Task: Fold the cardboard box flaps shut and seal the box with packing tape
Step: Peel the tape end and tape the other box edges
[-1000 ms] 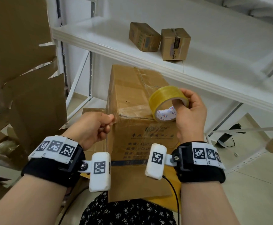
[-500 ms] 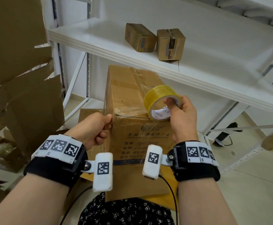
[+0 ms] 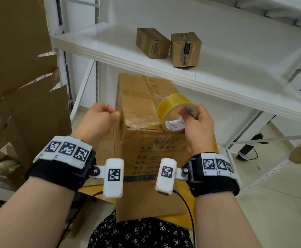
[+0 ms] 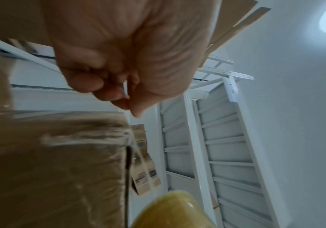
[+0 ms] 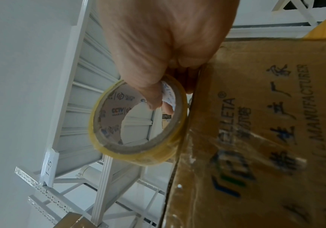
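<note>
A tall brown cardboard box [image 3: 142,97] stands upright in front of me, its top flaps folded down under wrinkled clear tape. My right hand [image 3: 191,113] grips a yellow tape roll [image 3: 174,102], thumb inside the core, with the roll against the box's near right top edge. In the right wrist view the roll [image 5: 138,154] touches the printed box face [image 5: 255,138]. My left hand [image 3: 113,114] is at the near left top corner, fingertips pinched on what looks like a thin clear tape strip. The left wrist view shows those curled fingers [image 4: 119,95] above the box corner [image 4: 60,169].
A white metal shelf [image 3: 110,51] juts out just above and behind the box, carrying two small cardboard boxes [image 3: 152,42]. Torn cardboard sheets [image 3: 20,86] lean at the left. The box rests on a yellow surface [image 3: 187,217]. A black device with a cable [image 3: 250,147] lies on the floor at the right.
My left hand has risen slightly from below the box's near left corner to level with its top edge. The right hand and roll stay at the near right edge.
</note>
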`<state>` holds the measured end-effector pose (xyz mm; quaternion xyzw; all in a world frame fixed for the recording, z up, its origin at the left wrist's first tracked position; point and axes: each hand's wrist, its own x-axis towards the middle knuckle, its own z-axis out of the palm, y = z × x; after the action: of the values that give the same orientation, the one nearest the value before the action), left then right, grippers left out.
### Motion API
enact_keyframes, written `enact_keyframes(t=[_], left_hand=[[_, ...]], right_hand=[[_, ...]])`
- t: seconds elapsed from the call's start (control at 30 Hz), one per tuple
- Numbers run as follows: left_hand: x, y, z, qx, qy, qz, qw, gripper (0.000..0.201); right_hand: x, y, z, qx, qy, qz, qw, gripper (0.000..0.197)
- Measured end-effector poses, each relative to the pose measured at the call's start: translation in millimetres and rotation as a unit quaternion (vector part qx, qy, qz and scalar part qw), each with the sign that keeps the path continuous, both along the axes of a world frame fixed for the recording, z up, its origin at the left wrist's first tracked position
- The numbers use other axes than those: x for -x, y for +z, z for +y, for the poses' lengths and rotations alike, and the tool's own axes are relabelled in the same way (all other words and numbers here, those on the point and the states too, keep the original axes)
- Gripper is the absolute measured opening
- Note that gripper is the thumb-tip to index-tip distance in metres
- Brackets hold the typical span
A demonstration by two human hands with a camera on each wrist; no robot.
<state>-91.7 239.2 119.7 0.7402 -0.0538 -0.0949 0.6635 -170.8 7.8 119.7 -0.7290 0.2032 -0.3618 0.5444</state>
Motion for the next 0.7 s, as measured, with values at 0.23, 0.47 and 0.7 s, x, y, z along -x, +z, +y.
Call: enact_keyframes(t=[0.23, 0.47, 0.7], left_hand=[[0, 13, -6, -0.065, -0.125, -0.05, 0.989, 0.019], [6, 19, -15, -0.114, -0.092, -0.037, 0.989, 0.016], [1, 47, -31, -0.229, -0.133, -0.11, 0.958, 0.021]], right_hand=[[3, 1, 1, -0.015, 0.008, -0.006, 1.0, 0.008], [3, 2, 6, -0.01, 0.01, -0.005, 1.0, 0.006], [7, 1, 5, -0.001, 0.007, -0.003, 1.0, 0.007]])
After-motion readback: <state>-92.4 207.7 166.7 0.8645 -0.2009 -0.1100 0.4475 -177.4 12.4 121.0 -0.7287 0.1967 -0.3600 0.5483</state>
